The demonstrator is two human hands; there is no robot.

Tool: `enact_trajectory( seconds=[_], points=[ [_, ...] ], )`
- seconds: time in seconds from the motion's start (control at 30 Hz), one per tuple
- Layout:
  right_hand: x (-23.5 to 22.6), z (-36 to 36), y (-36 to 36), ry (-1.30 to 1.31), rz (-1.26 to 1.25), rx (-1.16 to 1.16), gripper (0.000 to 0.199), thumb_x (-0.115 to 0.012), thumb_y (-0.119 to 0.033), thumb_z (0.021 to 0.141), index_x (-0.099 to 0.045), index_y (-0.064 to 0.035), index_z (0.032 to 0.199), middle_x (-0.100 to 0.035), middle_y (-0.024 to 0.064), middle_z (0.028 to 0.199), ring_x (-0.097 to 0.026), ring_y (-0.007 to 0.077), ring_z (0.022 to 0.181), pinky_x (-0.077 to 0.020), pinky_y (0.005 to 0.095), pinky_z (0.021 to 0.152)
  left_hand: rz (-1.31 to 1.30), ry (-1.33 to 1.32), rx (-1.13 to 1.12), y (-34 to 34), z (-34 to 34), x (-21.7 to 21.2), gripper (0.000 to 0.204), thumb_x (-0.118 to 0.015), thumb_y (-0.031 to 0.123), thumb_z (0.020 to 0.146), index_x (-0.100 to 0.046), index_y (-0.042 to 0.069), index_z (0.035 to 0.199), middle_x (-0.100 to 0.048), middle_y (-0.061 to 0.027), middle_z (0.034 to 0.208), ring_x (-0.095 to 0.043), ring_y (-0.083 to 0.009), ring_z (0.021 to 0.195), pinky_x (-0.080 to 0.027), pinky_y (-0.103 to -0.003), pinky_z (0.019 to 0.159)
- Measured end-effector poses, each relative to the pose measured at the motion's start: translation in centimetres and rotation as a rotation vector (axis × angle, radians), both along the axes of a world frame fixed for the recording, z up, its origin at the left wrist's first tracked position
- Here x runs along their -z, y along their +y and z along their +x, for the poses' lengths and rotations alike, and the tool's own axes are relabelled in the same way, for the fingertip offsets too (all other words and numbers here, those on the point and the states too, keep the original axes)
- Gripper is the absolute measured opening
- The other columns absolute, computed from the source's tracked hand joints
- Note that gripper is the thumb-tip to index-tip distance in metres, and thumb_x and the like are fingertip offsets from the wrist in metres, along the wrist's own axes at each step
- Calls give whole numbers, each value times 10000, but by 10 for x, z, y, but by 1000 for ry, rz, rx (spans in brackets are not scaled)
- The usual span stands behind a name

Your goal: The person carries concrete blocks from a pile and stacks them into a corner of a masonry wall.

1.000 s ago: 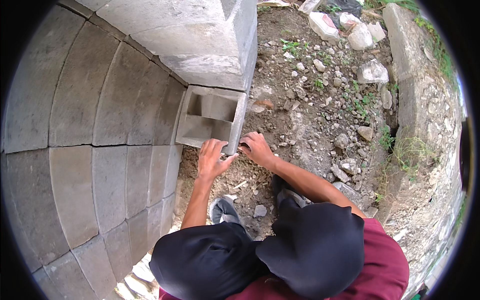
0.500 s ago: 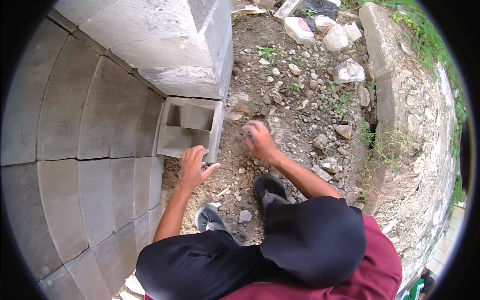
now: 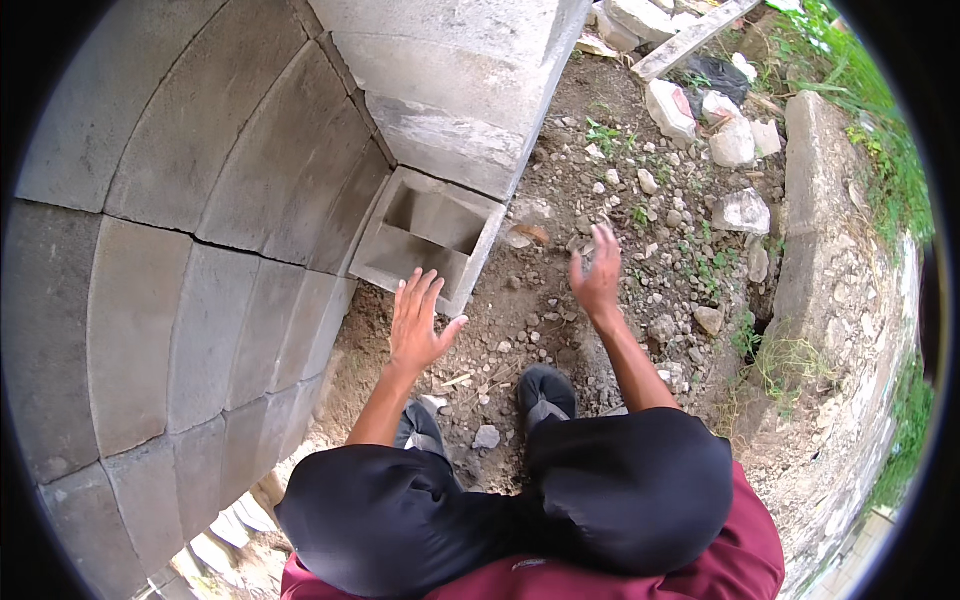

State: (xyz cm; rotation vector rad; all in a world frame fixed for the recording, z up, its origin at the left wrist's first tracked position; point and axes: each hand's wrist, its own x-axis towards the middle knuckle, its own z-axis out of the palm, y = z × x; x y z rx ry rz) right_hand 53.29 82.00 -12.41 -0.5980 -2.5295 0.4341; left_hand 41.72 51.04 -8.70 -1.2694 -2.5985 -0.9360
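A grey hollow concrete block [image 3: 434, 238] sits at the foot of the stacked blocks, its two hollows facing up. Over its near edge is my left hand [image 3: 418, 330], open with fingers stretched and thumb out to the side. Whether the fingertips touch the block I cannot tell. My right hand [image 3: 598, 278] hovers above the stony ground to the right of the block, palm turned inward, open and holding nothing.
A wall of grey blocks [image 3: 205, 310] rises on my left, and a taller block stack [image 3: 450, 100] stands ahead. Stones and rubble [image 3: 733, 142] litter the soil. A rough concrete ledge [image 3: 812, 200] runs along the right. My shoes [image 3: 546, 392] are close behind my hands.
The view has turned, so the block sits further right in it. My left hand has opened flatter with fingers extended. My right hand's curled fingers have straightened upward.
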Motion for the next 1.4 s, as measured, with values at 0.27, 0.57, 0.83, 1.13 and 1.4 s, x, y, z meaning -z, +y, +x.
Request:
enact_trajectory(
  seconds=[0.27, 0.57, 0.83, 1.13, 1.4],
  points=[
    [-6, -42, -141, 117, -1463, -601, 857, -513, -190, 973, 158, 121, 1407, -65, 239, 1529, -145, 262, 1407, -164, 342, 1140, -121, 150, 87, 1, -10, 19, 649, -689, 460, 757, -490, 24, 1194, -474, -141, 1259, -398, -335, 1245, -228, -520, 1095],
    [-17, -48, -136, 32, -1639, -552, 823, -471, -269, 994, 150, 47, 1432, -63, 195, 1543, -199, 260, 1395, -263, 381, 1113, -113, 180, 59, -4, -20, 17, 698, -731, 485, 659, -517, 37, 1150, -487, -120, 1245, -377, -315, 1271, -240, -508, 1100],
    [1, -24, -38, -2, -819, -147, 197, -621, -119, 859, -668, -6, 1013, -696, 163, 886, -668, 205, 836, -525, 325, 744, -128, 75, 122, 4, -11, -5, 640, -711, 407, 737, -487, 21, 1197, -452, -155, 1306, -335, -337, 1313, -164, -530, 1123],
    [16, -15, -73, -350, -137, -393, 331, -670, -197, 806, -632, -5, 1073, -590, 172, 1048, -548, 340, 999, -438, 434, 869, 90, -28, 101, 1, -15, 1, 407, -631, 181, 815, -522, 31, 1177, -514, -143, 1268, -422, -323, 1264, -236, -494, 1107],
    [29, -38, -107, -104, -353, -464, 181, -680, -122, 786, -667, -40, 948, -642, 149, 892, -593, 338, 886, -468, 416, 803, 32, 17, 93, -1, -10, 6, 350, -574, 152, 828, -541, 38, 1157, -546, -120, 1236, -464, -314, 1221, -258, -497, 1087]
  ],
)
